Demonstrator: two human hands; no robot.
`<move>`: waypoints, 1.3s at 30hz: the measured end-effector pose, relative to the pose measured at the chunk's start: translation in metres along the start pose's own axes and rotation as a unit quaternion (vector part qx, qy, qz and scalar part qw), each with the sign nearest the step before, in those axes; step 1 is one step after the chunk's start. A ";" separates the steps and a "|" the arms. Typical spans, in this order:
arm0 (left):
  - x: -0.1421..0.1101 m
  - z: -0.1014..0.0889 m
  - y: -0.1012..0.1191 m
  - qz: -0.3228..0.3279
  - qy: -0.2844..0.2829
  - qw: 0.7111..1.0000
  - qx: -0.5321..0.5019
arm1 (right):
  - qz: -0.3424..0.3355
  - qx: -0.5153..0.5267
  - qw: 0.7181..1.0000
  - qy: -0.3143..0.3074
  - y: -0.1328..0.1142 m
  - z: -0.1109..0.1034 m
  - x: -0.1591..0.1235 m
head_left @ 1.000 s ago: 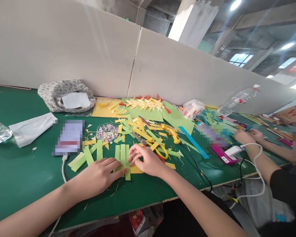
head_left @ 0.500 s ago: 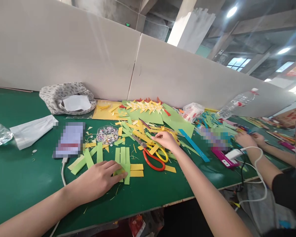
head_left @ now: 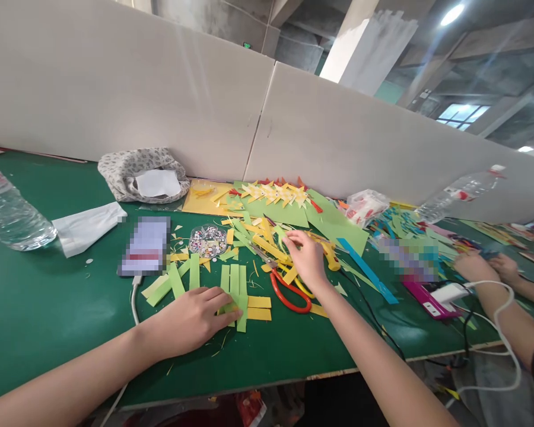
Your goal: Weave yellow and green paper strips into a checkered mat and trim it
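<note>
My left hand [head_left: 200, 320] lies flat on woven paper strips at the front of the table, pressing them down. Its fingers are stretched out over upright green strips [head_left: 242, 296], with yellow strips [head_left: 258, 314] running crosswise and sticking out to the right. My right hand [head_left: 306, 258] reaches over a heap of cut paper, thumb and fingers pinched on a green paper strip [head_left: 280, 233]. Just below it lie red-and-yellow-handled scissors [head_left: 289, 299], blades toward the heap. More loose green strips [head_left: 177, 280] rest beyond my left hand.
A phone [head_left: 145, 246] on a cable, a tray of googly eyes [head_left: 208, 241] and a yellow glue gun [head_left: 330, 255] lie around the work. A water bottle [head_left: 15, 207] leans at left. At right are a magenta power strip [head_left: 427, 299] and another person's hands [head_left: 476, 270].
My right hand has left the woven strips and moved up and right to the paper heap, uncovering the scissors and taking a green strip. My left hand has stayed on the weave.
</note>
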State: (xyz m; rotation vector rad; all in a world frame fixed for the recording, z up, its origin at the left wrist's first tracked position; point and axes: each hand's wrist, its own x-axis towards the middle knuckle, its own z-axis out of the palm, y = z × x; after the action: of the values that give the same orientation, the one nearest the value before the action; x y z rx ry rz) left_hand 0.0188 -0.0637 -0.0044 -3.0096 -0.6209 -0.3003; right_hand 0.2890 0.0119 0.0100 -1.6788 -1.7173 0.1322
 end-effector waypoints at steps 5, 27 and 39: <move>0.002 0.000 0.000 -0.001 0.020 1.000 0.008 | -0.246 0.052 0.967 -0.044 -0.064 0.018 -0.047; -0.001 0.012 -0.001 -0.003 0.087 0.996 0.033 | -0.047 0.392 0.811 -0.431 -0.101 0.005 -0.055; 0.000 0.003 0.001 -0.017 0.061 0.998 0.012 | -0.033 0.076 0.953 -0.292 -0.064 0.024 -0.049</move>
State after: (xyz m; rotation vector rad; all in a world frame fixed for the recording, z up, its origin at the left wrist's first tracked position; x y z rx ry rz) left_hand 0.0193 -0.0647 -0.0075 -2.9331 -0.6615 -0.4710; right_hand 0.2174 -0.0321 0.0063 -1.5553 -2.1180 0.7767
